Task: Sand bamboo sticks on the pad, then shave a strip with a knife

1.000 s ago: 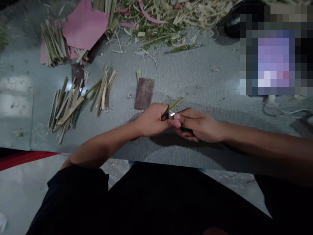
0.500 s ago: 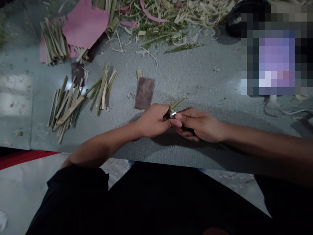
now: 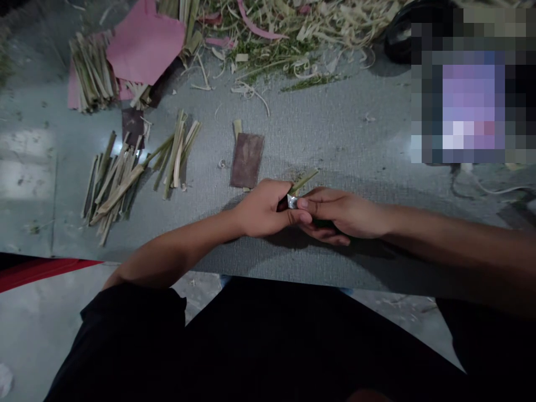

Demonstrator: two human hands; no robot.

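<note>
My left hand [image 3: 268, 209] is closed around a thin green-tan plant strip [image 3: 305, 180], whose free end sticks out to the upper right. A small shiny metal blade [image 3: 292, 201] is pinched in my right hand [image 3: 335, 212], close against the left thumb and the strip. The blade's handle, if it has one, is hidden by the fingers. Both hands meet just above the table's near edge. Beyond the left hand lies a dark brown rectangular piece [image 3: 247, 160], perhaps sandpaper, with another pale strip [image 3: 238, 127] poking out behind it.
Loose cut strips [image 3: 117, 184] lie at left, with a smaller group [image 3: 178, 151] beside them. Behind are a strip bundle [image 3: 92, 72] and pink paper [image 3: 146, 44]. Curly shavings [image 3: 293, 33] cover the back. A blurred screen [image 3: 473, 106] and a white cable [image 3: 498, 191] are at right.
The metal blade has shifted slightly left and down along the strip, and more of it shows. My right hand's lower fingers have moved a little down and right. The left hand is nearly still.
</note>
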